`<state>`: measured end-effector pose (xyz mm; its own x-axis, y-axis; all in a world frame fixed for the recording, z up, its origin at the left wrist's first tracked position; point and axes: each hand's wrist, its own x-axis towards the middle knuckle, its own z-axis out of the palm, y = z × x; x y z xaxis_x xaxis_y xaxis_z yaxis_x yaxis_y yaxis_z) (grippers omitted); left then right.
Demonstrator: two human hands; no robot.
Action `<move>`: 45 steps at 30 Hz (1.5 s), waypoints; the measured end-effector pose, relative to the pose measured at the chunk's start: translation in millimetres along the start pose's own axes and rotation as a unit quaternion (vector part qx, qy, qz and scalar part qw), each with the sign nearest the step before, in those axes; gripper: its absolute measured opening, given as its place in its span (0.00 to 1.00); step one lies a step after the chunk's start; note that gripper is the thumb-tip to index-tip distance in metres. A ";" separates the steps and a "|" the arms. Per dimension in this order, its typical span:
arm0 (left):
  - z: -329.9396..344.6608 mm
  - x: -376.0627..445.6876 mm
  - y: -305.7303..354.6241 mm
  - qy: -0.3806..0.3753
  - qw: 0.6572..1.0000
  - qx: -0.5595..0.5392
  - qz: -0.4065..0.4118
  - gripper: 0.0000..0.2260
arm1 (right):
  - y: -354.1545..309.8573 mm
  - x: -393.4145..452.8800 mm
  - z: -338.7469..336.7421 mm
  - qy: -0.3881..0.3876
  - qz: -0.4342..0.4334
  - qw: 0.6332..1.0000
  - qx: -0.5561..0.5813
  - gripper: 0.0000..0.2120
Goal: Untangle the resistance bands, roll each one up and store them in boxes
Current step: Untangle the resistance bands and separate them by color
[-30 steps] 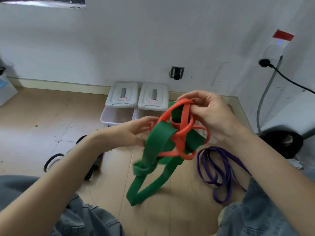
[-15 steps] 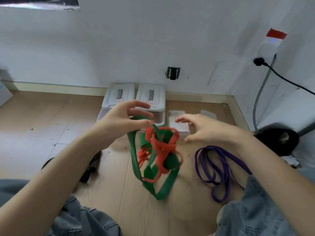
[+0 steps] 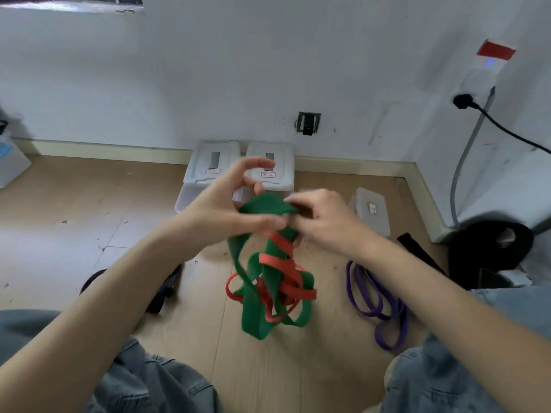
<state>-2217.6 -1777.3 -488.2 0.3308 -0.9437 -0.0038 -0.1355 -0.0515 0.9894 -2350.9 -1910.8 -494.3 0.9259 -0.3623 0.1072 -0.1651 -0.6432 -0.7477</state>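
Partly behind both hands (image 3: 226,213), green band's (image 3: 265,205) blurred top.

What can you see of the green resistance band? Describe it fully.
The green resistance band is a wide, flat, matte loop that looks like rubber. It hangs in twisted folds above the wooden floor, tangled with a narrower red band. The left hand and right hand both pinch its top fold.

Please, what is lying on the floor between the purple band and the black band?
In the head view, the tangled green band and red band hang there from both hands, between the purple band and the black band.
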 end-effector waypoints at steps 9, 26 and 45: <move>1.8 4.0 -16.1 -0.012 0.987 0.135 -0.089 0.12 | 10.7 7.0 -47.0 0.189 0.116 0.938 0.265 0.07; 7.4 1.3 -43.9 -0.138 0.914 0.364 -0.112 0.06 | -3.4 1.2 -46.6 0.075 0.088 0.909 0.402 0.07; 0.1 13.3 20.3 -0.036 0.961 -0.263 -0.074 0.16 | -15.4 -5.6 -10.3 -0.023 0.060 0.949 0.309 0.06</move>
<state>-2216.0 -1790.9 -468.2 0.2423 -0.9597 -0.1424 0.4048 -0.0334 0.9138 -2357.1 -1905.8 -476.6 0.9292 -0.3690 -0.0202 -0.0522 -0.0769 -0.9957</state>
